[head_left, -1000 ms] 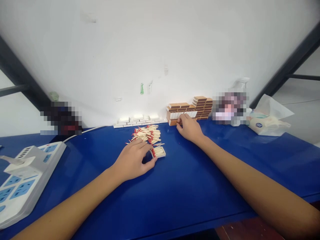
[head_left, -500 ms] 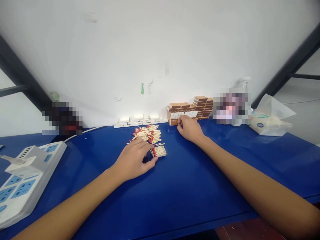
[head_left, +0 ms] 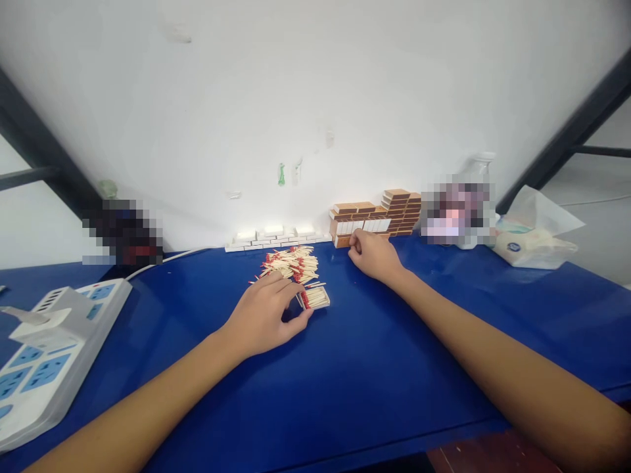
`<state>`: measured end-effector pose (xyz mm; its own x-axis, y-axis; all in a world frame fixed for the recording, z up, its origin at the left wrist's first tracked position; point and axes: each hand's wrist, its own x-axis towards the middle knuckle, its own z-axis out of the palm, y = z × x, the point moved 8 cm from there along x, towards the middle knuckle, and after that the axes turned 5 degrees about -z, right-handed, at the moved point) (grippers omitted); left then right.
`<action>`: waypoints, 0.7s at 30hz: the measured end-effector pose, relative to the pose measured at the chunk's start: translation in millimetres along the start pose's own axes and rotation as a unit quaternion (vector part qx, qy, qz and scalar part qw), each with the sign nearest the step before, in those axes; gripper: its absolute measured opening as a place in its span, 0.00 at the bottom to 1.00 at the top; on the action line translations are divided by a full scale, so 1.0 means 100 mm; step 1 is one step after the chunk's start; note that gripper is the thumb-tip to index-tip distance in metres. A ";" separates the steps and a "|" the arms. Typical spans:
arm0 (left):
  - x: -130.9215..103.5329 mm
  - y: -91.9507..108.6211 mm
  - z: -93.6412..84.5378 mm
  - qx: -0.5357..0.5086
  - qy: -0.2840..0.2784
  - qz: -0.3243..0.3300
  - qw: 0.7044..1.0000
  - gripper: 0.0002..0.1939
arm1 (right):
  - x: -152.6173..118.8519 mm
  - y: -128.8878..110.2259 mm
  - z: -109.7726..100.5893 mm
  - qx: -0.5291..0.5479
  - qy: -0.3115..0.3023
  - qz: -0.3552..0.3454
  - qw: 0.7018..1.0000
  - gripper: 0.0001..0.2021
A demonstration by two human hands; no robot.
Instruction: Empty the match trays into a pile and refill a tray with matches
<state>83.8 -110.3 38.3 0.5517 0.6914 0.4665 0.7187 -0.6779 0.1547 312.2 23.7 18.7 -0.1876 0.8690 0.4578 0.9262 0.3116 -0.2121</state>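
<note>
My left hand (head_left: 266, 313) grips the left end of a small white tray (head_left: 325, 305) filled with red-tipped matches, between thumb and fingers. Behind it lies a loose heap of matches (head_left: 292, 264) on the blue table. My right hand (head_left: 372, 253) is at the front of the stacked brown matchboxes (head_left: 401, 213), its fingers curled together; whatever they may hold is hidden. White trays (head_left: 269, 238) stand in low rows against the wall, behind the heap.
A white power strip (head_left: 93, 341) with a plugged-in adapter lies at the left, its cable running back along the wall. At the right sits a tissue pack (head_left: 532, 248), beside a blurred-out object. Dark metal bars slant at both sides.
The match-filled tray has shifted very slightly to the right at my left hand. My right hand stays nearly in place at the matchboxes.
</note>
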 end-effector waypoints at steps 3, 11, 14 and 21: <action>0.00 0.00 -0.02 -0.008 0.011 -0.002 1.000 0.11 | 0.06 0.18 -0.24 0.068 0.078 0.061 0.993 0.02; -0.02 0.01 -0.04 -0.001 0.031 0.005 1.000 0.11 | 0.34 0.99 -0.91 0.036 0.240 0.246 0.938 0.29; -0.03 0.00 -0.04 -0.001 0.034 0.003 0.999 0.10 | 0.44 1.12 -0.86 -0.002 0.199 0.278 0.940 0.34; 0.00 -0.03 -0.10 -0.002 0.037 -0.013 0.999 0.09 | 0.43 1.07 -0.91 -0.018 0.240 0.238 0.941 0.33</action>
